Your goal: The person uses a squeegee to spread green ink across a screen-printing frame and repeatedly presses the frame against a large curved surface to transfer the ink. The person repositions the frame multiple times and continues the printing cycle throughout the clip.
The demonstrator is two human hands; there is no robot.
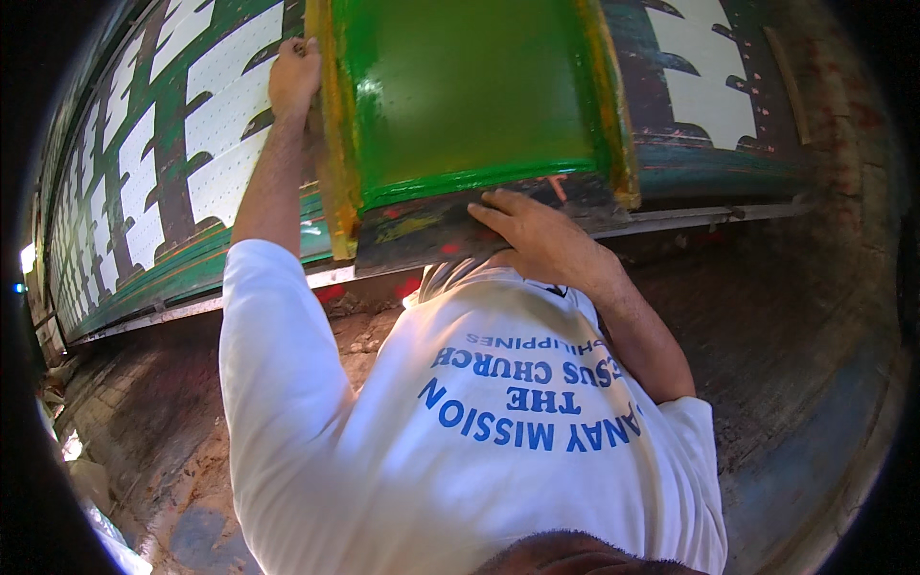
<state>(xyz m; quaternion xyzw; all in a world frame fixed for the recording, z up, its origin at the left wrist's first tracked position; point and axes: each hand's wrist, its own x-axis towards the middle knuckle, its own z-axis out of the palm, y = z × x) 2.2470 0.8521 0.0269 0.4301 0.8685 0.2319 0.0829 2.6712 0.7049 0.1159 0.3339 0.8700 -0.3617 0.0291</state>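
Note:
A screen-printing frame (333,125) with yellowish, paint-stained side rails lies across the long table. Its mesh (470,86) is glossy green. Thick bright green ink runs along the near end and up both sides. A dark, stained flat board (412,230) spans that near end. My right hand (537,235) lies on this board's right half, fingers stretched toward the left. My left hand (295,77) is closed beside the frame's left rail, with its fingers curled; whatever is in them, if anything, is hidden.
White cut-out fabric pieces (230,115) lie in rows on the dark green table, left of the frame. More white pieces (704,72) lie to its right. A pale metal rail (700,217) runs along the table's near edge. Below is a dirty, stained floor (163,431).

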